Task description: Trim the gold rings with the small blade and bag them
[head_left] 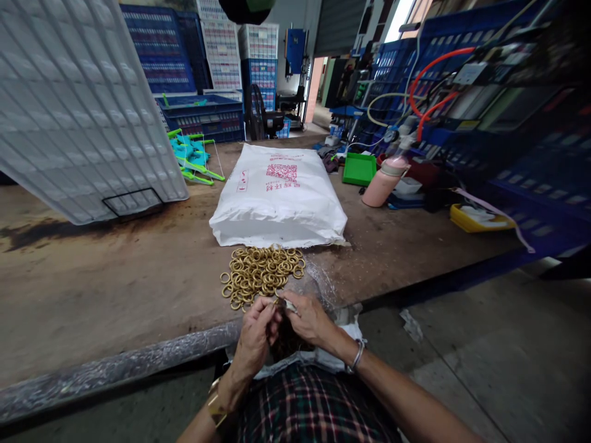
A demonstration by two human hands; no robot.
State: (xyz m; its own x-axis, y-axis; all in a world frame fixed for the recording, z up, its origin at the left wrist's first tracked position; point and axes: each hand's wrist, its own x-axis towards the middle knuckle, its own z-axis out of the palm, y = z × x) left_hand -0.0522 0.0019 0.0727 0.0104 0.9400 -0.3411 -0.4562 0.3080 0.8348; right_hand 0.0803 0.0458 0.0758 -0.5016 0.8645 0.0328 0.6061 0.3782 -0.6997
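My left hand (258, 329) is closed in a pinch at the table's front edge, with a small brass ring (276, 301) at its fingertips. Close beside it, my right hand (311, 319) is wrapped round a small pale tool (290, 306); its kind is mostly hidden by the fingers. Just beyond both hands lies a heap of brass rings (261, 271). Beneath them, an open white bag (357, 332) sits between the table and my lap, with dark brownish contents I cannot make out clearly.
A full white sack (281, 197) with red print lies behind the rings. A tall ribbed translucent container (92, 111) stands at left. To the right are a green tray (359, 169), a pink bottle (384, 184) and a yellow tray (480, 219). Stacked crates (157, 49) stand behind.
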